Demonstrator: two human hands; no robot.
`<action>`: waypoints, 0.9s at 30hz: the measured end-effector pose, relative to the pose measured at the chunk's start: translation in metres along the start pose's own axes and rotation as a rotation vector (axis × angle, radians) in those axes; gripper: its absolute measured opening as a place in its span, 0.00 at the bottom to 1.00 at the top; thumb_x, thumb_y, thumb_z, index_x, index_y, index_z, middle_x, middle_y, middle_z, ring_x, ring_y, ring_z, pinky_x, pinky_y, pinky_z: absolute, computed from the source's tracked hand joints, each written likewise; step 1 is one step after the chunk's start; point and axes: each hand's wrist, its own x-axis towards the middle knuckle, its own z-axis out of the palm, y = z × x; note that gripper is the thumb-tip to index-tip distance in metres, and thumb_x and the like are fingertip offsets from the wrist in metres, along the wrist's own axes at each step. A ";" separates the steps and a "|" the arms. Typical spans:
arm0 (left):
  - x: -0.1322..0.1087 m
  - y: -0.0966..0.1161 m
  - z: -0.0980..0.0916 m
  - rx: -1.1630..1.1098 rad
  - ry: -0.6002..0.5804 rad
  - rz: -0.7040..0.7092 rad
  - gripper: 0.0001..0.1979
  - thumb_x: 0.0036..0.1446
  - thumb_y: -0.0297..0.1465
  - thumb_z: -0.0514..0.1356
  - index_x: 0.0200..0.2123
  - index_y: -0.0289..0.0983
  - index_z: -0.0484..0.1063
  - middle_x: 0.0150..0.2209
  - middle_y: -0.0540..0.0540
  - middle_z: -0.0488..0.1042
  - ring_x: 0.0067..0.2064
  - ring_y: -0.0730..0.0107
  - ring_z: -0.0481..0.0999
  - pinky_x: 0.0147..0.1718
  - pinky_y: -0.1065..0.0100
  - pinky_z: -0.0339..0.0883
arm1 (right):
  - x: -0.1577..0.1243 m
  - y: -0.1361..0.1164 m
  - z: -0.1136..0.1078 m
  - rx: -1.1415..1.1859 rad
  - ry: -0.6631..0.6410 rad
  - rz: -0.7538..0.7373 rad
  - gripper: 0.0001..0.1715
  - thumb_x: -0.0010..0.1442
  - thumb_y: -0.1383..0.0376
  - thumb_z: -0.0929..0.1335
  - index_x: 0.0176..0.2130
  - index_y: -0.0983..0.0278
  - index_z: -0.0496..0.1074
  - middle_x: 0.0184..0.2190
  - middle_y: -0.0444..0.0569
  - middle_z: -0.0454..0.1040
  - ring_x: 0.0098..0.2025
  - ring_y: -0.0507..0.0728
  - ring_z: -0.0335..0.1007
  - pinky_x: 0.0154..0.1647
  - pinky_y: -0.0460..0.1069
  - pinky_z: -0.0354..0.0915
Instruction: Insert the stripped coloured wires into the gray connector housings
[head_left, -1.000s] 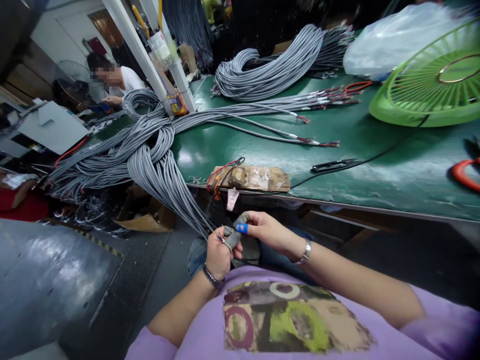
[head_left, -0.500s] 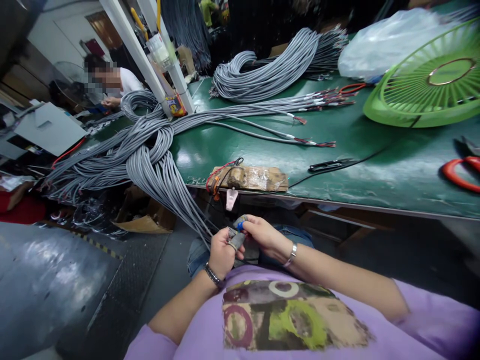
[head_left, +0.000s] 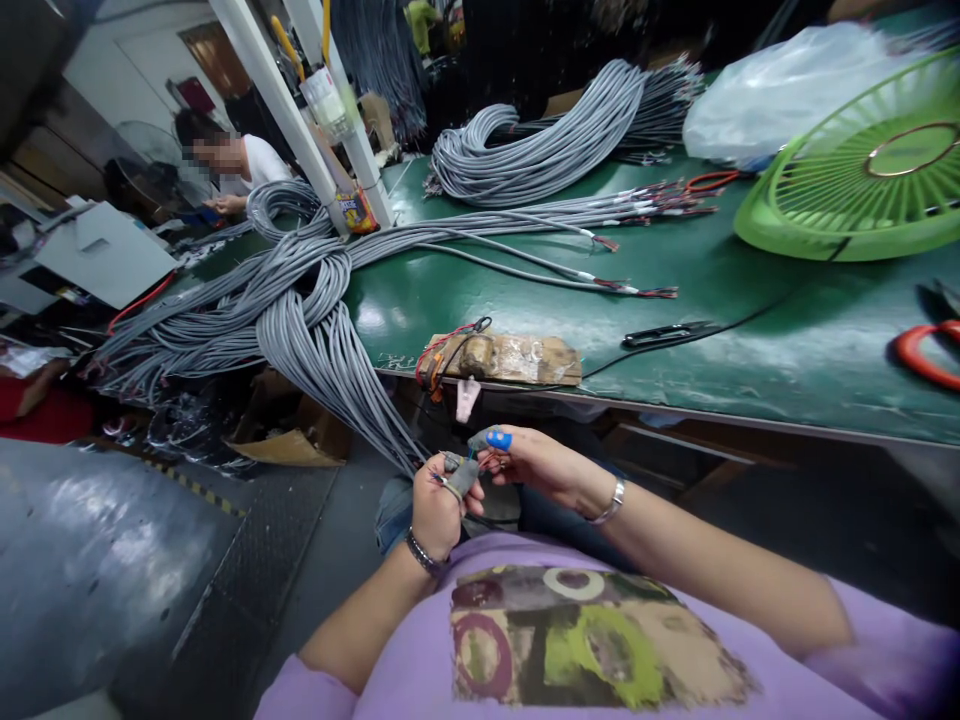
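In front of my lap, my left hand [head_left: 439, 505] is closed on the end of a grey cable, with thin coloured wires showing at its fingers. Grey covers wrap the left thumb and a finger. Close beside it, my right hand [head_left: 544, 465] pinches fine coloured wires [head_left: 491, 458] at the fingertips, and a blue band [head_left: 499, 439] circles its thumb. From the left hand, a bundle of grey cables [head_left: 337, 380] runs up over the bench edge. Which wire each fingertip holds is too small to make out.
On the green bench [head_left: 480, 300] are a wooden block with a clip [head_left: 510, 358], black thread snips [head_left: 667, 334], a green fan [head_left: 892, 160], red-handled scissors [head_left: 926, 355] and a coiled cable bundle [head_left: 540, 150]. Another person [head_left: 255, 165] sits at the far left. A cardboard box [head_left: 289, 430] stands below.
My right hand has drawn slightly right and opened out from the left, so the blue thumb band and coloured wires show more. My left hand stays nearly in place.
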 end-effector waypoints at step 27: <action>0.030 0.021 -0.002 -0.256 -0.097 -0.043 0.13 0.45 0.38 0.65 0.25 0.34 0.68 0.14 0.53 0.68 0.12 0.81 0.62 0.09 0.79 0.50 | 0.048 -0.005 0.013 -0.054 0.038 -0.370 0.25 0.51 0.45 0.68 0.28 0.65 0.72 0.21 0.44 0.68 0.23 0.49 0.60 0.25 0.45 0.59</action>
